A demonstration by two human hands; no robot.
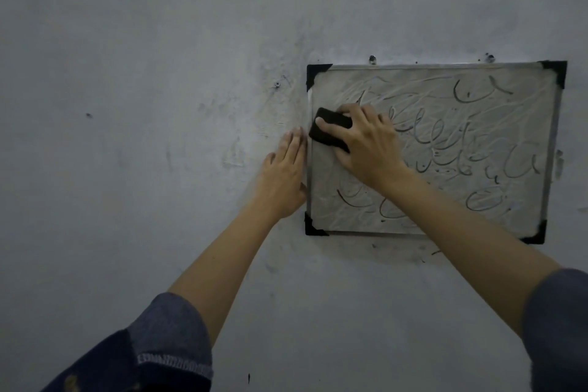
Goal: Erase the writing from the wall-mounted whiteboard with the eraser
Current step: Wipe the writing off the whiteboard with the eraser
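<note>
A small whiteboard [477,226] with a metal frame and black corner caps hangs on the wall at the right. Dark curved writing [471,149] covers its middle and right, over smeared grey streaks. My right hand [366,143] grips a black eraser [331,129] and holds it against the board's left part, close to the frame. My left hand [283,178] lies flat with straight fingers on the wall, touching the board's left edge.
The grey wall [159,105] around the board is scuffed and smudged. Two screws [372,58] stick out just above the board's top edge, and another screw [277,84] sits to its left. Dark blue sleeves cover both upper arms.
</note>
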